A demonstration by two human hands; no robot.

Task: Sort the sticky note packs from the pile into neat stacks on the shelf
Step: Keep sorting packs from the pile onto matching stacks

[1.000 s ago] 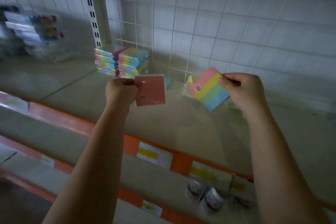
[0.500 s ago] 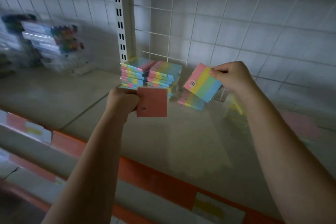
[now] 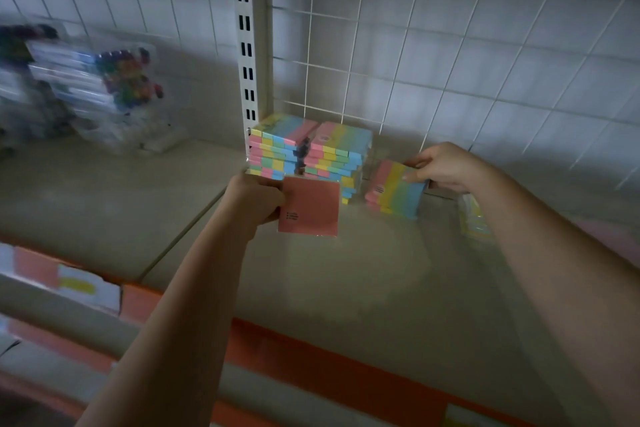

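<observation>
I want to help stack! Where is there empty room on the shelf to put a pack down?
Bare shelf lies in front of the two tall stacks, between both arms, and left of the post. It is crowded at the back by the stacks, the striped pack and loose packs at right.

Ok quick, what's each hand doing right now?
Left hand: closed, gripping the plain pink pack.
Right hand: closed, pinching the striped pack.
</observation>
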